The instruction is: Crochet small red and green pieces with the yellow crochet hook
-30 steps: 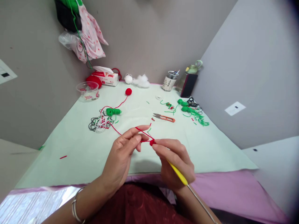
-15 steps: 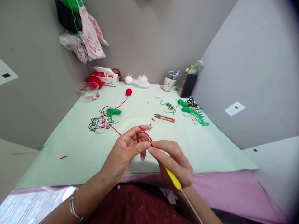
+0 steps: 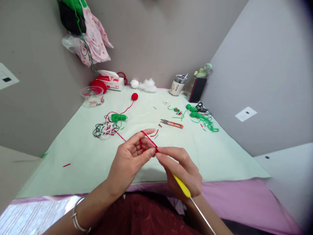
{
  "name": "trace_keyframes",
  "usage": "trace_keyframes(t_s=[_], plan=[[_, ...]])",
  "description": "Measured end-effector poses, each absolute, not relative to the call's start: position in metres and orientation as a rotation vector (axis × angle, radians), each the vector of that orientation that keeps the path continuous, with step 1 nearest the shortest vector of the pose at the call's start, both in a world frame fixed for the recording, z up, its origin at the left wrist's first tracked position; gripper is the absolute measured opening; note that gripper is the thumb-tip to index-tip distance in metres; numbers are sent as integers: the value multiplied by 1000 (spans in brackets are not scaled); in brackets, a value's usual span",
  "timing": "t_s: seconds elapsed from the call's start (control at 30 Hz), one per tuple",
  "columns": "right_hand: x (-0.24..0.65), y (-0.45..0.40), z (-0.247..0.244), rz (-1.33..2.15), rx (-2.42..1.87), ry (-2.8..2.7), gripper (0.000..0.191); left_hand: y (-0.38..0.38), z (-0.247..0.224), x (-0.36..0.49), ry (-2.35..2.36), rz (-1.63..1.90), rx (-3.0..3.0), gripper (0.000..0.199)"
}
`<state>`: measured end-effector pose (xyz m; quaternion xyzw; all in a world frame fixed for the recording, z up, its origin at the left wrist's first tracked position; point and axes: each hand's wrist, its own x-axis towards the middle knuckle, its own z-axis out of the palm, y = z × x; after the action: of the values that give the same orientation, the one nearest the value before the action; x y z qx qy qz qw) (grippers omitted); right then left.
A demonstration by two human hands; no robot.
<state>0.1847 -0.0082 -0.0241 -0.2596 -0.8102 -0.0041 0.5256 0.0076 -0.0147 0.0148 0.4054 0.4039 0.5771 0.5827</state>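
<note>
Red yarn (image 3: 149, 138) runs over the raised index finger of my left hand (image 3: 133, 153) and down to a small red piece of work (image 3: 156, 150) pinched at its thumb. My right hand (image 3: 182, 168) is closed around a crochet hook with a yellow handle (image 3: 182, 185); the metal shaft sticks out behind toward my forearm. Its fingertips meet the left thumb at the red work, and the hook's working tip is hidden there. From my left hand the strand trails back past a tangle of black and white cord (image 3: 105, 130) to a red yarn ball (image 3: 134, 96).
Thread snips (image 3: 171, 123) lie beyond my hands, with red and green scraps around them. Green yarn pieces (image 3: 195, 114) sit at the right, below a phone (image 3: 198, 90) and a pen cup (image 3: 178, 85). A plastic tub (image 3: 92, 96) and tissue box (image 3: 111, 81) stand back left.
My left hand has shifted slightly left, its index finger raised with the yarn drawn over it. My right hand and the hook have barely moved.
</note>
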Motion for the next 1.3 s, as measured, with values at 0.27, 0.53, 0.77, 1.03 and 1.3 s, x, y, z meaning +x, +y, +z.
trace_keyframes(t_s=[0.27,0.53,0.77,1.03,1.3], plan=[[181,-8,-28,-61,-648,-1857,49,-15,9,9,724,1146,596,54],[175,-2,-4,665,-623,-1470,19,-14,12,9,797,1276,690,42],[168,-1,-4,565,-675,-1549,20,-17,5,14,810,1286,777,34],[168,-5,-22,191,-721,-1773,40,-13,3,18,666,1200,493,42],[174,3,-7,738,-674,-1343,17,-9,5,8,699,1230,506,29]])
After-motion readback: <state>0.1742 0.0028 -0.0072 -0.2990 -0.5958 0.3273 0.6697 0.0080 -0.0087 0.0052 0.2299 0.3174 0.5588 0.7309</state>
